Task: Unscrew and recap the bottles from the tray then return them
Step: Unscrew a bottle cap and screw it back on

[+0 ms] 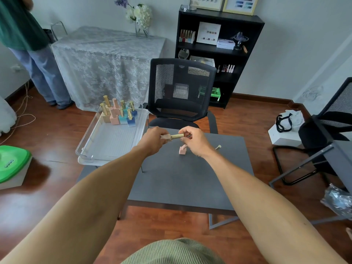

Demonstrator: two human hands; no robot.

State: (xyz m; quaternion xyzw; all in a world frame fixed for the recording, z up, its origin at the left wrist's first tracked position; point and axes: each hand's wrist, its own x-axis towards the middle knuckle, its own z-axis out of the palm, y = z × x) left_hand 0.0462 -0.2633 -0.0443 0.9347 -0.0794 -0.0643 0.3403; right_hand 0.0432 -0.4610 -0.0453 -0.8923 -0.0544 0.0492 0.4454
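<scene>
My left hand [153,141] grips a pink nail-polish bottle [165,136] held sideways above the grey table [182,183]. My right hand [194,139] pinches that bottle's gold cap [177,136]. An uncapped pink bottle [182,149] stands on the table below my right hand. Its gold cap with brush [218,147] lies to the right of it. A clear tray [106,141] sits at the table's left, holding several capped bottles [119,113] at its far end.
A black mesh chair [181,92] stands just behind the table. A person in jeans [42,69] stands at the far left by a lace-covered table [106,60]. A black shelf [215,54] is at the back; another chair and desk [327,134] are on the right.
</scene>
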